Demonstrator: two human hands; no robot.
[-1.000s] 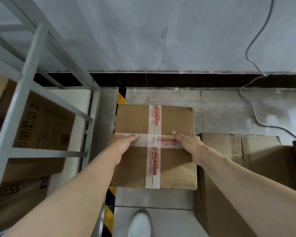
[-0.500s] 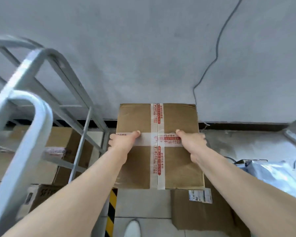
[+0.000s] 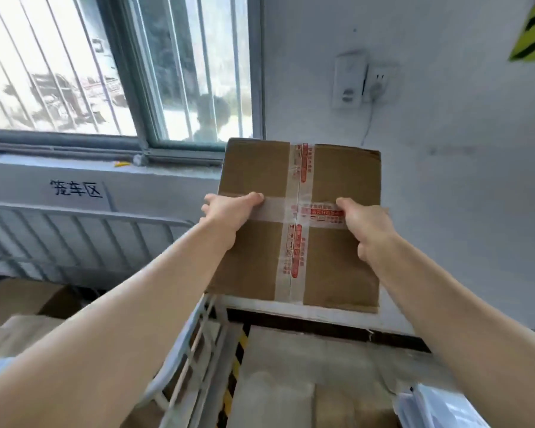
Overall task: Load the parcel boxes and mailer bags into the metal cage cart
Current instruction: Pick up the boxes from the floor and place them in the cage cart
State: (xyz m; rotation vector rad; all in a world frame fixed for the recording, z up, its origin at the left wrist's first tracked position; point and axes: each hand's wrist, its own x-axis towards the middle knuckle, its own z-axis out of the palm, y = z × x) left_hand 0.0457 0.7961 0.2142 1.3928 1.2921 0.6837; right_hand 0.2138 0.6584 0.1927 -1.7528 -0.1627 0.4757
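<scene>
I hold a brown cardboard parcel box point(image 3: 331, 186), crossed with clear tape printed in red, raised in front of the wall at chest height. My left hand point(image 3: 229, 211) grips its left side with the thumb on top. My right hand point(image 3: 365, 220) grips its right side, thumb on the tape. The metal cage cart point(image 3: 84, 236) stands to the left and below; its near grey rail point(image 3: 183, 353) runs under my left forearm. Brown boxes point(image 3: 19, 304) lie inside the cart.
A barred window point(image 3: 112, 66) fills the upper left, with a sill below it. A white wall socket and plug point(image 3: 359, 81) hang on the wall. More cardboard boxes point(image 3: 291, 381) and a grey mailer bag point(image 3: 439, 406) lie on the floor at the lower right. Yellow-black tape point(image 3: 235, 366) marks the floor.
Both hands have lifted the box from floor level up above the cart's rail. My view has tilted up, bringing the window and the cart's top into sight.
</scene>
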